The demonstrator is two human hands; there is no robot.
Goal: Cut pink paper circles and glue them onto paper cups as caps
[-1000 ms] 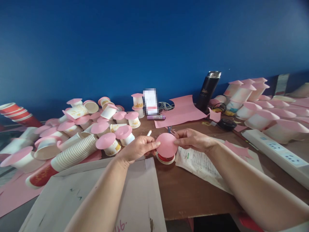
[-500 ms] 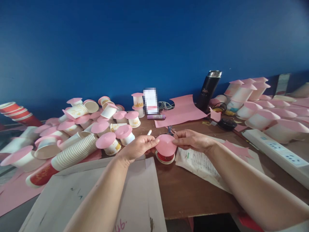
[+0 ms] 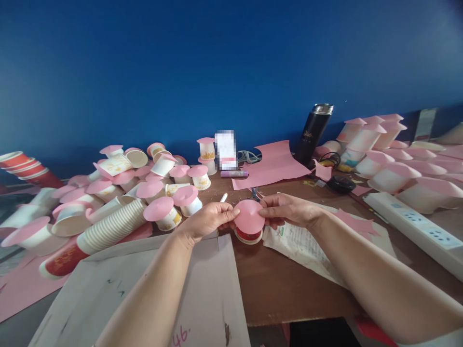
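My hands have a shallow pink paper cone between them, round-edged and matte, with a soft peak and smooth slopes. Peak's pointing up, so the cone's axis runs roughly upright; the outline is round, so I can't pick a long axis across it. It sits right over a red paper cup with a white rim, on the brown table; can't tell if they're touching. My left hand pinches the left edge between thumb and index finger, my right hand pinches the right edge likewise; the other fingers are partly hidden. Nested white paper cups lie left, and a black thermos leans far right.
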